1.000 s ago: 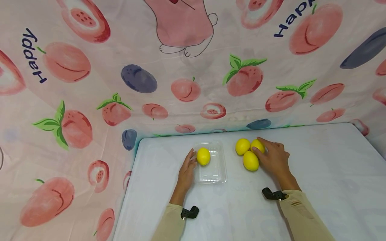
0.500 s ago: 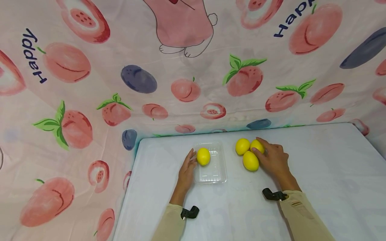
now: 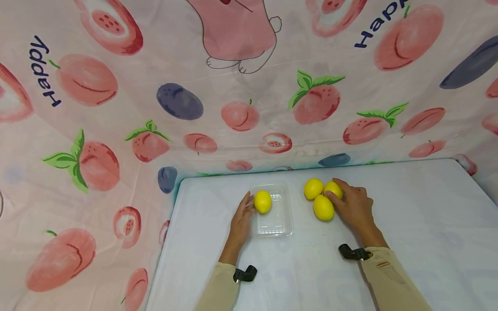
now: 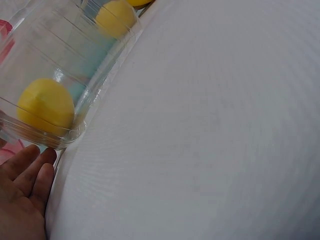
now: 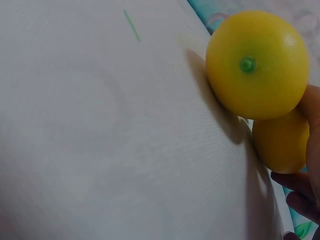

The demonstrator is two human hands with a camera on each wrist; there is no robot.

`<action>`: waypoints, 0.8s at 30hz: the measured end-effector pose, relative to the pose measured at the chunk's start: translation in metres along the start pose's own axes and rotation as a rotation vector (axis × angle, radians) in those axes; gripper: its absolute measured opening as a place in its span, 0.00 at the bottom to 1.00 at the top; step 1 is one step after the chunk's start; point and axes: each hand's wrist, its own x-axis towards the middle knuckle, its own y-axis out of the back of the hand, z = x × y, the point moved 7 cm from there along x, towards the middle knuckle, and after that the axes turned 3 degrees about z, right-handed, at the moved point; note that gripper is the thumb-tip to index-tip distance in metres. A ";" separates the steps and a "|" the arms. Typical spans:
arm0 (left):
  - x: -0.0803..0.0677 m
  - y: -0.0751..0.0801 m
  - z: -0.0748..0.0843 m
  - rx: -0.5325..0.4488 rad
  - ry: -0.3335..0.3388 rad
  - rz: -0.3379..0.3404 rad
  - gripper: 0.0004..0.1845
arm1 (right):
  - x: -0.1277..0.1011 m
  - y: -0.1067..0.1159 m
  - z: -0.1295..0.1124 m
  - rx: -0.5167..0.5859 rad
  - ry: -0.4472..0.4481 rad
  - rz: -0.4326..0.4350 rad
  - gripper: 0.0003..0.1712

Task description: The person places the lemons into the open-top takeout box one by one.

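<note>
Clear plastic tray (image 3: 272,224) on the white table (image 3: 408,203), holding one lemon (image 3: 263,201) at its far left corner; the left hand (image 3: 242,218) lies relaxed, fingers straight, against the tray's left edge. Right of the tray, three lemons cluster; the right hand (image 3: 352,205) curls around the rightmost lemon (image 3: 333,188)

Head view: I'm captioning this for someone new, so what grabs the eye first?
The bright yellow lemons: one lemon sits in the clear plastic tray beside the left hand, and three lemons cluster on the white table under the right hand, which grips one. Behind hangs a pink fruit-print cloth.
</note>
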 end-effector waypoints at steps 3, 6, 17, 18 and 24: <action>0.001 0.000 0.000 -0.002 -0.003 -0.001 0.30 | -0.001 0.000 0.001 -0.002 -0.004 0.004 0.37; 0.001 0.000 0.000 -0.012 -0.002 -0.001 0.30 | -0.001 0.000 0.002 -0.004 -0.012 0.002 0.37; -0.007 0.002 0.026 -0.026 0.028 -0.005 0.30 | 0.000 0.013 -0.002 0.029 -0.032 0.012 0.38; -0.008 0.002 0.029 -0.030 0.027 -0.002 0.30 | 0.000 0.014 -0.003 0.031 -0.034 0.011 0.38; -0.012 0.001 0.033 -0.038 0.032 0.019 0.30 | 0.001 0.019 -0.007 0.028 -0.038 0.024 0.38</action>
